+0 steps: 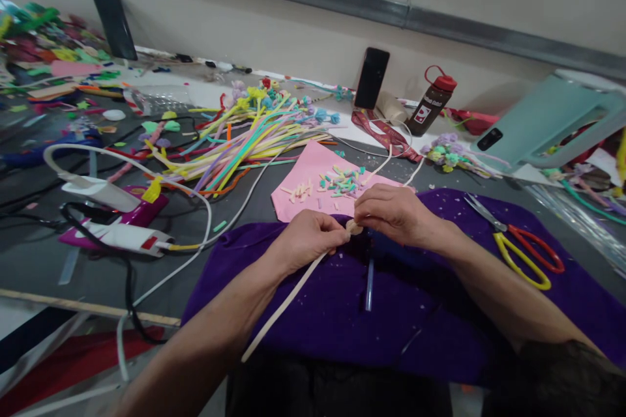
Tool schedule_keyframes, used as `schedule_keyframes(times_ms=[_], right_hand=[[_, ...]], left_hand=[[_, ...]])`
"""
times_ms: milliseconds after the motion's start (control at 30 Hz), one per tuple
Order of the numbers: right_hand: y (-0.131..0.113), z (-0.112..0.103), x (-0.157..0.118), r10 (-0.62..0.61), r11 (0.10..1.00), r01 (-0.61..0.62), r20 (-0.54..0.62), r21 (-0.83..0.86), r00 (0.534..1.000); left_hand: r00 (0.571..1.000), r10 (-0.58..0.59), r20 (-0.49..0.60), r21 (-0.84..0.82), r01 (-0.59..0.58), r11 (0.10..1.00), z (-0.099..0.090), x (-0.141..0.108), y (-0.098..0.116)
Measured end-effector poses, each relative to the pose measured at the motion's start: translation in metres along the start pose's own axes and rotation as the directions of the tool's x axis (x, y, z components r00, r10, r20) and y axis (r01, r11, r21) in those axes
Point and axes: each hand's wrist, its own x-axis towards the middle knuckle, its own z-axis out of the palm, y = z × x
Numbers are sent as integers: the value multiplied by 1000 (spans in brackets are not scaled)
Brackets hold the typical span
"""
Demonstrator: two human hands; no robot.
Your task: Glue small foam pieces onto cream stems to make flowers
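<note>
My left hand pinches a small cream knotted piece between thumb and fingers. My right hand closes on the same piece from the other side, its fingertips bent down over it. A long cream strip hangs from below my left hand toward the lower left. Just behind the hands lies a pink sheet with many short cut bits in cream, green and yellow. Under my forearms is a purple cloth, and a thin blue tube lies below my right hand.
Scissors with red and yellow handles rest on the cloth at right. Behind are a bundle of colored stems, a phone, a bottle and a teal container. White cables and a power strip lie left.
</note>
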Motion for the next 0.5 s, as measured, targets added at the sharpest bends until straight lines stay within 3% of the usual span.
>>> schedule_keyframes(times_ms=[500], right_hand=[[1,-3,-1,-41,999,41,35,-13,999]], left_hand=[[999,-43,14,-56,44,997,0,0,4]])
